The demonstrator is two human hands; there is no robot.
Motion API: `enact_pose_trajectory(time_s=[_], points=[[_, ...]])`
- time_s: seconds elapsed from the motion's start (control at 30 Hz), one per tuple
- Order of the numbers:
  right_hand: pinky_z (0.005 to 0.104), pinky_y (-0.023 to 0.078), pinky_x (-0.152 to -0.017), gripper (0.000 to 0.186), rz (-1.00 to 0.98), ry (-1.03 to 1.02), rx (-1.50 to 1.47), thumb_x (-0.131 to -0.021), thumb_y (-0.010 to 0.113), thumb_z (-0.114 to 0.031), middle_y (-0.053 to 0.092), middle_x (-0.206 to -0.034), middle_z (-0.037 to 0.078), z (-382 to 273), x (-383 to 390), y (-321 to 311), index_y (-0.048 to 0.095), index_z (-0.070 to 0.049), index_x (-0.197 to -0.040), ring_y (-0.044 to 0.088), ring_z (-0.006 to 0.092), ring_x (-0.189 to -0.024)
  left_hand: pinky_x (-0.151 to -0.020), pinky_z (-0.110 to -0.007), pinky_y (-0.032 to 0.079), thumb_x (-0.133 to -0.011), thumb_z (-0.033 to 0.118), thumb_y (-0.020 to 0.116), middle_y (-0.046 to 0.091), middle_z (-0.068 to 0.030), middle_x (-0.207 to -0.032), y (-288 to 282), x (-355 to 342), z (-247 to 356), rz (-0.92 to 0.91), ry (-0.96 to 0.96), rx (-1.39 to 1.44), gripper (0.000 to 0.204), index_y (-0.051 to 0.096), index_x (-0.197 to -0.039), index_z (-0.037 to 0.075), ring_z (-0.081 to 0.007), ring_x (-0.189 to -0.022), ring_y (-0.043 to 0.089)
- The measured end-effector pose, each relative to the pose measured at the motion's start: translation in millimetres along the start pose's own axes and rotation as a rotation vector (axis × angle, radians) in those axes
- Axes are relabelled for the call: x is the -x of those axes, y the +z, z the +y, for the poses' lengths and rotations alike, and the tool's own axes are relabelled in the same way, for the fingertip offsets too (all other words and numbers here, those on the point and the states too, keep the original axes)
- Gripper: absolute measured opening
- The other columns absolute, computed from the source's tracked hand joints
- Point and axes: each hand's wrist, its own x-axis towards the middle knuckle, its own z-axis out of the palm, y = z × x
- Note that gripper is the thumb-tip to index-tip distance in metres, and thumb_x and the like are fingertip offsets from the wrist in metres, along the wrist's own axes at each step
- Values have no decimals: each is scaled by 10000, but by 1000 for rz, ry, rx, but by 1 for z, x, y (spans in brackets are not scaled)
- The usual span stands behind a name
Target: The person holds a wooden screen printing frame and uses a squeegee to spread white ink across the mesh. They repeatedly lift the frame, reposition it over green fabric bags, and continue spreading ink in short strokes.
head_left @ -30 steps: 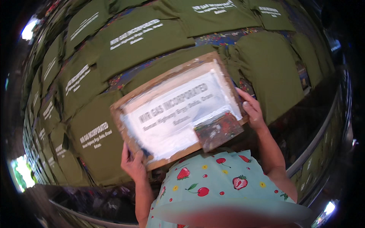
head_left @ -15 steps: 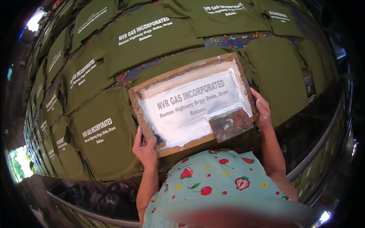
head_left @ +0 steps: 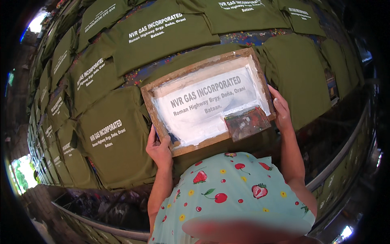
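Both my hands hold a wooden-framed printing screen tilted above olive-green shirts. My left hand grips its lower left corner, thumb on the front. At the right edge, my right hand has its fingers curled around the frame. The white mesh carries grey lettering and is smeared with white ink along its borders. A dark, paint-stained squeegee rests inside the lower right corner, its white-inked edge against the mesh and its body overlapping the frame's lower bar. Beneath the screen, an olive shirt is mostly hidden.
Printed olive shirts lie in rows to the left and far side. On the right is an olive shirt with no visible print. Multicoloured paint spots cover the blue table surface between them. A rail runs along the lower right.
The screen and both my hands sit slightly higher in the picture, a little farther from my body. The shirts also shift slightly in view. My grip and the squeegee's place look the same.
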Motion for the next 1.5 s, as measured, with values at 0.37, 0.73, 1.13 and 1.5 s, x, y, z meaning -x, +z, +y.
enact_pose_trajectory(time_s=[0.37, 0.73, 1.13, 1.5], points=[[391, 319, -1294, 721, 0, 7, -16, -1098, 586, -392, 549, -1639, 178, 4, 2, 0, 480, 85, -1628, 498, 258, -1523, -1138, -345, 522, -894, -201, 617, 646, -203, -1512, 0, -2, 3, -6, -38, -3, 704, 491, -1584, -157, -234, -1306, 678], [393, 336, -1287, 748, -16, 25, -38, -1091, 602, -390, 546, -1638, 182, 1, 4, 2, 446, 83, -1649, 506, 261, -1517, -1142, -356, 525, -890, -172, 653, 653, -210, -1516, -4, -5, -1, 1, -18, -32, 713, 505, -1587, -135, -247, -1322, 674], [410, 350, -1294, 673, 67, 101, -95, -1149, 552, -379, 527, -1657, 187, 11, 1, -3, 468, 71, -1642, 510, 275, -1518, -1189, -477, 526, -1074, 22, 544, 629, -297, -1528, -42, -10, 30, 56, 35, 55, 497, 554, -1548, -126, -384, -1381, 657], [456, 384, -1285, 672, 43, 120, -91, -1169, 531, -402, 542, -1643, 204, 10, -12, -11, 472, 84, -1630, 531, 308, -1505, -1091, -489, 600, -1090, 11, 541, 654, -346, -1459, -105, 32, 51, 308, 247, 119, 442, 584, -1506, -130, -413, -1246, 725]])
